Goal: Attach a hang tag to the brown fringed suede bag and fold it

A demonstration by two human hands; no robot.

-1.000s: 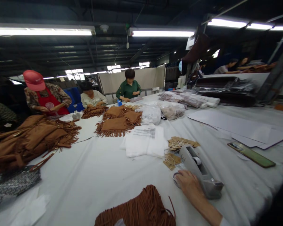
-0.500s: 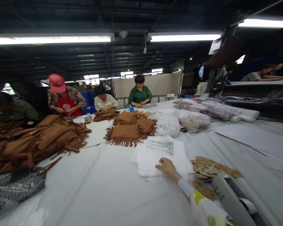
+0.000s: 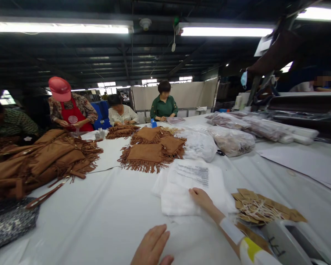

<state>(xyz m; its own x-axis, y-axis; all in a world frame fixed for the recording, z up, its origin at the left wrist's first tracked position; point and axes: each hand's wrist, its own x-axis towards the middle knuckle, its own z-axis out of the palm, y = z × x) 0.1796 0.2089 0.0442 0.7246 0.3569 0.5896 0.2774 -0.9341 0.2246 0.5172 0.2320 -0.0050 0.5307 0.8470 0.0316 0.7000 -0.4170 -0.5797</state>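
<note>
A stack of white plastic bags (image 3: 179, 202) with printed text lies on the table in front of me. My right hand (image 3: 202, 199) rests over the stack, its fingertips closed in a pinch at the printed upper bag. Translucent plastic spreads below that wrist toward me. Low in the view, my left hand (image 3: 153, 244) is held over the table with its fingers stretched out and nothing in them. Brown fringed bags (image 3: 145, 152) lie beyond the stack.
Tan paper tags with white strings (image 3: 259, 206) lie at right, beside a grey device (image 3: 289, 243). More brown fringed bags (image 3: 55, 154) are heaped at left, near a black-and-white fabric piece (image 3: 13, 221). Wrapped bundles (image 3: 231, 140) sit farther back. Several people work across the table.
My left hand has come into view from below. The right hand's fingers have closed onto the upper plastic bag. The view has shifted slightly.
</note>
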